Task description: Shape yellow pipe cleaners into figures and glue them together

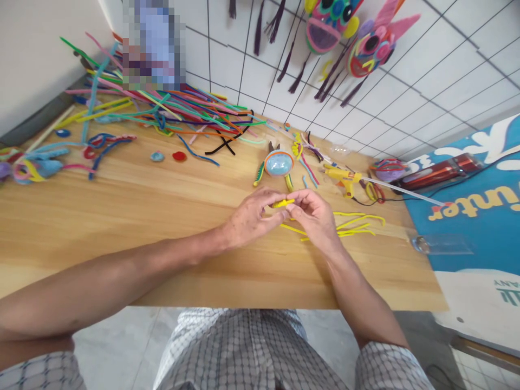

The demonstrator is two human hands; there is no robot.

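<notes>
Your left hand (251,215) and right hand (314,214) meet over the wooden table (134,216), fingertips of both pinched together on one short yellow pipe cleaner (283,203) held between them, just above the tabletop. More loose yellow pipe cleaners (357,223) lie just beside your right hand — some run under it. Beyond your hands sits a blue dome-shaped craft piece (278,162) (partly built, it seems), with a yellow glue gun (343,179) to its right and a heap of coloured pipe cleaners (170,108) well apart at the far left

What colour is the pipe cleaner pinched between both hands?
Yellow: the pipe cleaner sits between left hand and right hand, head view.
</notes>
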